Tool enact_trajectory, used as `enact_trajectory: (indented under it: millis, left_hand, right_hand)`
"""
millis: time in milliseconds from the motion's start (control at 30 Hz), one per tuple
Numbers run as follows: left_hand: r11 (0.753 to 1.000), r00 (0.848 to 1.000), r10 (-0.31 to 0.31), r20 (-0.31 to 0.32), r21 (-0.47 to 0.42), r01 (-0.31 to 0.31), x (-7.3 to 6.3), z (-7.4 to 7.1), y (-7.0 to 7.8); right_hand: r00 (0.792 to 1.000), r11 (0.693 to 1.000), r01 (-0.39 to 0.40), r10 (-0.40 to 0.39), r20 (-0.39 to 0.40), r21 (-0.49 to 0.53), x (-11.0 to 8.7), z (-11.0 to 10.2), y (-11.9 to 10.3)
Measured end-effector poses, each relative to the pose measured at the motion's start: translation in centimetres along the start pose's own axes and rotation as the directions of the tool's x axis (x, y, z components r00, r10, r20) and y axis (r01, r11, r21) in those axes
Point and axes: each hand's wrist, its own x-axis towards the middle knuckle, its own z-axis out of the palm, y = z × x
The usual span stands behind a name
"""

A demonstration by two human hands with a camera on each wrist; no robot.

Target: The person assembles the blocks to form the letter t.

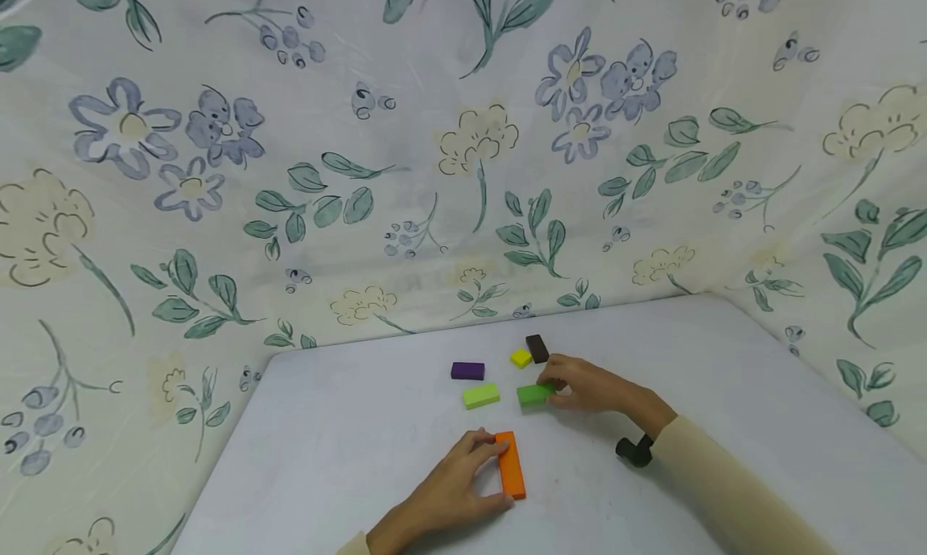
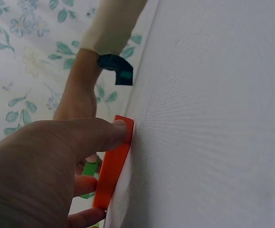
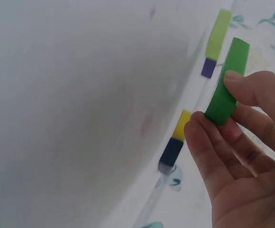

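Orng blk (image 1: 512, 468), long axis ~fore-aft

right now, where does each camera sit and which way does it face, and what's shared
head: worn on the head, faces forward and down over the white table to the floral backdrop; left grip, right grip and sleeves show.
left wrist: on that wrist, faces the orange block; left grip close up, right grip and sleeve beyond.
right wrist: on that wrist, faces the green block; only the right grip shows.
shared: head and left wrist both show the orange block and both grips.
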Motion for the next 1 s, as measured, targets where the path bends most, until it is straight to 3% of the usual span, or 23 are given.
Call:
enact_trajectory:
  millis: [233,467,1000]
  left_hand:
    - [1.0,1.0,0.023,-0.013,0.011,-0.023,-0.2,-0.1,0.1]
    - [1.0,1.0,0.019,-0.013,0.003,-0.019,-0.4,-0.1,0.2]
    - [1.0,1.0,-0.009,0.013,-0.019,0.009,-0.3,0.1,-0.1]
  right_hand:
    - [1.0,0.998,0.03,-0.03,0.008,0.046,-0.4,0.8,-1.7]
    - [0.997,0.991,-0.061,0.055,0.05,0.121,-0.2,1.6,-2.3]
    - [0.998,0.997,-0.05,0.047,0.053,0.065,-0.6,2.5,-3.1]
